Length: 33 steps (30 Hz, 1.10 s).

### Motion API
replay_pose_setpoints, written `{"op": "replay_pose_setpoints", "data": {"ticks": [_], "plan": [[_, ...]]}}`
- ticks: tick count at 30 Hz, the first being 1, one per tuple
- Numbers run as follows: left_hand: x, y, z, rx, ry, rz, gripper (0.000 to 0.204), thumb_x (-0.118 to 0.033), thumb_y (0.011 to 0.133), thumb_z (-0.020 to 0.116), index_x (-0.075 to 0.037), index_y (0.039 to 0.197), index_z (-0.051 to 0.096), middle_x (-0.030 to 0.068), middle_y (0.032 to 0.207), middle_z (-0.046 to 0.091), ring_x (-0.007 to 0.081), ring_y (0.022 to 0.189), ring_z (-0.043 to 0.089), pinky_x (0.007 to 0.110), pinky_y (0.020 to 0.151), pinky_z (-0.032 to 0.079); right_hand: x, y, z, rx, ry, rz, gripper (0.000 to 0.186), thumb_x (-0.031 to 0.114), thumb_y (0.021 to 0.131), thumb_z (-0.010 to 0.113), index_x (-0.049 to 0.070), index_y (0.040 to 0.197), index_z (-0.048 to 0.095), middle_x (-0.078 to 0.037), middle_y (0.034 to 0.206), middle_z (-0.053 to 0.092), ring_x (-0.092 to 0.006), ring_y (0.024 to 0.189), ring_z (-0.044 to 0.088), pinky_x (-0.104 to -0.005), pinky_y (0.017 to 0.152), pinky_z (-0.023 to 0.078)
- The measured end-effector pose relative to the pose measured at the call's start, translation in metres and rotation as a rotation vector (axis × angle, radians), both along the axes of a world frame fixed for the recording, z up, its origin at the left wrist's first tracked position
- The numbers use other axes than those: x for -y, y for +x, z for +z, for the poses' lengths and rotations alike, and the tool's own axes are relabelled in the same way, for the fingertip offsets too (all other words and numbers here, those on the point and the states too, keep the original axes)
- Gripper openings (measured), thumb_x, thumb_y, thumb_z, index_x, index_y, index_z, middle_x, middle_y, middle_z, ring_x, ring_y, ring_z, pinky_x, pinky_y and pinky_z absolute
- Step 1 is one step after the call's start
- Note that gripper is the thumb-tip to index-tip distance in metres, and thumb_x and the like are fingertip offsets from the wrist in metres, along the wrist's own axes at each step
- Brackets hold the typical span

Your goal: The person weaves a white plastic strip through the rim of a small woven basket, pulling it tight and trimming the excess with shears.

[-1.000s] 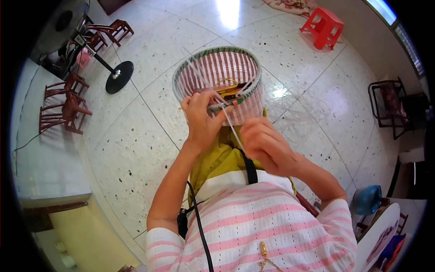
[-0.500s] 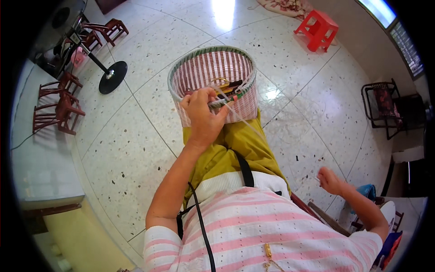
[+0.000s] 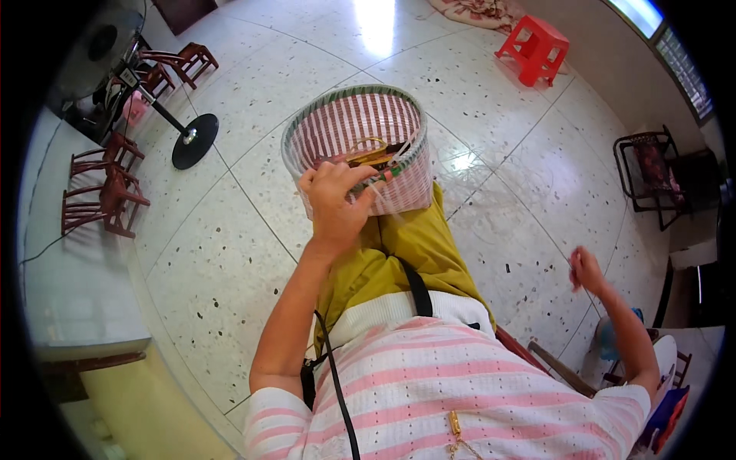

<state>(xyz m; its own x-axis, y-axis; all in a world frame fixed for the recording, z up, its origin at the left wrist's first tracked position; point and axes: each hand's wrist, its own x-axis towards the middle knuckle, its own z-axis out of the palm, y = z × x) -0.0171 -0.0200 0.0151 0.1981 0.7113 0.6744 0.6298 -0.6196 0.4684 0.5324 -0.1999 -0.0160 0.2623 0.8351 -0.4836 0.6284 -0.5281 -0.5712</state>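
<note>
A round woven basket (image 3: 360, 115) with red and white stripes and a green-edged rim rests against my knees. My left hand (image 3: 337, 201) is closed on its near rim, thumb and fingers pinching there. A thin whitish strip (image 3: 381, 188) shows beside the thumb, blurred. Out to the right, well away from the basket, my right hand (image 3: 587, 271) is closed with the strip's end in it; the stretch between the two hands is too faint to follow. Inside the basket lie tools (image 3: 376, 159) with yellow and dark parts, half hidden by the left hand.
A standing fan's round black base (image 3: 195, 142) is at the left, near small wooden chairs (image 3: 115, 195). At the far right stand a red plastic stool (image 3: 534, 50) and a dark metal-framed chair (image 3: 648, 172). Loose pale strands (image 3: 491, 192) lie on the tiled floor right of the basket.
My right hand has moved outward and forward, away from the basket. The strip, plain before between rim and right hand, is now hardly visible. My left hand stays at the rim.
</note>
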Motion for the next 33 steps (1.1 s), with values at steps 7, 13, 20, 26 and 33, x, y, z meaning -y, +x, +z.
{"op": "replay_pose_setpoints", "data": {"ticks": [7, 13, 20, 26, 33], "plan": [[-0.003, -0.019, 0.002, 0.019, -0.073, -0.073, 0.023, -0.023, 0.073, 0.086, -0.011, 0.090, 0.075, -0.0011, 0.073, 0.059, 0.0170, 0.080, 0.055, 0.036, 0.089, 0.030, -0.126, -0.209, 0.121, -0.799, 0.193, 0.023, 0.018, 0.019, 0.102, 0.057, 0.003, 0.108, 0.054, 0.002, 0.066, 0.048, -0.0035, 0.050, 0.045, -0.0228, 0.049, 0.051], [-0.003, -0.029, 0.003, -0.037, -0.124, -0.099, 0.021, -0.025, 0.072, 0.086, -0.013, 0.085, 0.075, -0.0024, 0.075, 0.060, 0.0176, 0.083, 0.053, 0.038, 0.091, 0.027, -0.183, -0.298, 0.134, -1.488, 0.070, 0.253, 0.025, 0.017, 0.104, 0.054, -0.005, 0.116, 0.054, -0.005, 0.084, 0.059, -0.0133, 0.079, 0.068, -0.0290, 0.086, 0.062], [-0.005, -0.030, 0.003, -0.038, -0.094, -0.106, 0.020, -0.024, 0.076, 0.083, -0.012, 0.087, 0.073, -0.0001, 0.079, 0.063, 0.0187, 0.084, 0.055, 0.039, 0.090, 0.028, -0.222, -0.349, 0.136, -1.104, 0.257, 0.467, 0.035, 0.015, 0.102, 0.058, -0.007, 0.129, 0.057, -0.015, 0.110, 0.068, -0.0159, 0.089, 0.071, -0.0300, 0.084, 0.063], [-0.003, -0.028, 0.002, -0.061, -0.173, -0.126, 0.019, -0.022, 0.081, 0.080, -0.009, 0.091, 0.071, 0.0000, 0.085, 0.065, 0.0176, 0.089, 0.055, 0.037, 0.095, 0.028, -0.262, -0.370, 0.126, -0.477, 0.441, 0.841, 0.020, 0.010, 0.094, 0.068, -0.006, 0.103, 0.072, -0.007, 0.084, 0.070, -0.0112, 0.073, 0.067, -0.0234, 0.066, 0.058], [0.001, -0.027, 0.010, -0.003, -0.217, -0.171, 0.021, -0.020, 0.082, 0.080, -0.007, 0.096, 0.070, 0.0021, 0.090, 0.067, 0.0190, 0.091, 0.057, 0.037, 0.095, 0.031, -0.288, -0.388, 0.099, -0.432, 0.089, 0.903, 0.010, -0.001, 0.080, 0.075, -0.004, 0.089, 0.074, -0.008, 0.080, 0.072, -0.0115, 0.070, 0.067, -0.0237, 0.064, 0.055]]}}
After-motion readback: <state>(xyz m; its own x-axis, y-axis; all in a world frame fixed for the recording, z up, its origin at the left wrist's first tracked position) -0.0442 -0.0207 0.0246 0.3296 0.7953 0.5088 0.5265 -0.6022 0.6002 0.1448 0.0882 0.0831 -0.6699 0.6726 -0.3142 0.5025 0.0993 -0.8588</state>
